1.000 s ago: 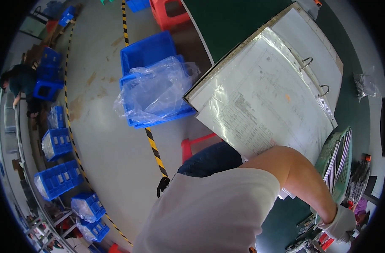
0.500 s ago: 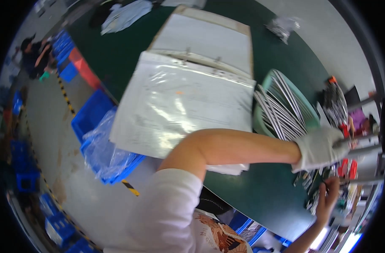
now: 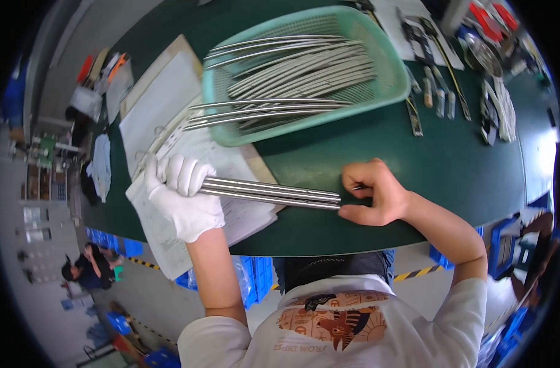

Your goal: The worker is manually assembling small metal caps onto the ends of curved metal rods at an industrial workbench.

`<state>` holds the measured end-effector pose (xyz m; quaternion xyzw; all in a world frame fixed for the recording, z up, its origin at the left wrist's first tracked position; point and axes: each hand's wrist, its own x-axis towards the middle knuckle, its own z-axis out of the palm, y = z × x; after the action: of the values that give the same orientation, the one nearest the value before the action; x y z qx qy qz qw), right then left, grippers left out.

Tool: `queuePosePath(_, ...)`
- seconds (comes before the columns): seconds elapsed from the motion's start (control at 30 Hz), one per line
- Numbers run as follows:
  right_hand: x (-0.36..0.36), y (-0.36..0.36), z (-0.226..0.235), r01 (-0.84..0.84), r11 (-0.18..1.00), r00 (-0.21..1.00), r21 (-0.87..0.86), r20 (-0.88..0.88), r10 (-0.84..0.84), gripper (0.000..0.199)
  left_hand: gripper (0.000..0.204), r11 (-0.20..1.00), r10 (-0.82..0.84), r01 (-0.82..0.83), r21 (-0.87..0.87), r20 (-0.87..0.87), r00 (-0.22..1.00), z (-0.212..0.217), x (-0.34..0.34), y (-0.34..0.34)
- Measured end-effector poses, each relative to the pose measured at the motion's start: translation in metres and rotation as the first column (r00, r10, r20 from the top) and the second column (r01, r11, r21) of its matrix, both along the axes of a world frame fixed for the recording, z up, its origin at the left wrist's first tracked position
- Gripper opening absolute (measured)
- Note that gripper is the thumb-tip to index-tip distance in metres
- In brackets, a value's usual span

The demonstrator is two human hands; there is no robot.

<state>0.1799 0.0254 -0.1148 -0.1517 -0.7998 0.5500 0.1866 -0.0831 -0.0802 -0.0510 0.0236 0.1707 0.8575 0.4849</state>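
A small bundle of metal rods (image 3: 268, 191) is clamped in the white-gloved left hand (image 3: 180, 190), fingers wrapped firmly over one end, and the lengths are pointed straight across toward the bare right hand (image 3: 378, 196). There, thumb and forefinger are held apart, right by the free rod ends; whether contact is made, or anything is pinched in the curled fingers, cannot be told. Underneath the left hand, an open ring binder (image 3: 163, 101) is spread with its printed sheets. Just beyond both hands, a pale green basket (image 3: 387, 70) is seen on the dark green table (image 3: 304, 156), loaded with more rods (image 3: 301, 73), a few of them laid over its rim near the left hand. Farther out, past the right hand, marker pens (image 3: 440, 103) are lined up, with a white cloth item (image 3: 506, 110) placed beyond them. Off to the left of the gloved hand, a pale blue cloth (image 3: 101, 167) is draped, and far past it a seated person (image 3: 90, 267) is glimpsed.
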Motion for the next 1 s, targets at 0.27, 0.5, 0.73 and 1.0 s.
queuePosePath(0.27,-0.01,-0.022,-0.005,0.058,0.98,0.994,0.191,-0.098,-0.04,0.033,0.043,0.999,-0.035,0.034,-0.022,-0.041,0.999,-0.014,-0.002,-0.007)
queuePosePath(0.5,-0.015,-0.023,-0.012,-0.12,0.983,0.977,-0.137,-0.194,0.092,0.039,0.039,0.995,-0.095,0.096,-0.03,0.053,0.994,-0.079,-0.071,-0.003)
queuePosePath(0.73,-0.045,-0.021,-0.025,-0.107,0.992,0.909,0.063,-0.398,0.123,0.042,0.028,0.557,-0.736,-0.747,0.362,0.632,-0.242,-0.055,-0.061,-0.018)
queuePosePath(1.0,-0.028,-0.016,-0.024,0.24,0.949,0.93,0.206,-0.331,-0.163,0.046,0.031,0.813,-0.484,-0.517,-0.267,0.183,-0.856,-0.08,0.055,0.139)
